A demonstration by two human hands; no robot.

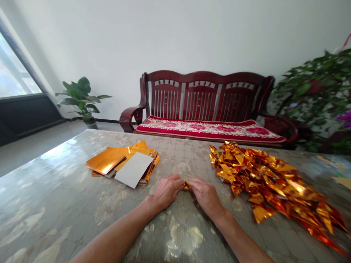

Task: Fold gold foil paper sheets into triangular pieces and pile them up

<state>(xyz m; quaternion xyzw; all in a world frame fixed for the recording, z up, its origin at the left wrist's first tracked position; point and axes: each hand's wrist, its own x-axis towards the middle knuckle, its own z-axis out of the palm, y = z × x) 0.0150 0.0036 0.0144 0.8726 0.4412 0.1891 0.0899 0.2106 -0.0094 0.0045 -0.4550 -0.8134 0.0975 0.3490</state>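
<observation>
Near the middle of the table, my left hand (169, 189) and my right hand (206, 193) meet with fingers closed on a small piece of shiny gold foil paper (186, 185). Most of the piece is hidden by the fingers. To the left of my hands lies a loose stack of flat gold foil sheets (106, 160), with one sheet's grey-white back (134, 170) facing up on top. A large heap of folded gold foil pieces (263, 175) spreads over the right side, apart from my right hand.
A patterned, glossy cover lies over the table (68, 204). Behind it stands a dark red wooden bench (201, 98) with a red floral seat cover (197, 126). Potted plants (82, 96) flank it. Clear plastic (326, 164) lies at the table's far right.
</observation>
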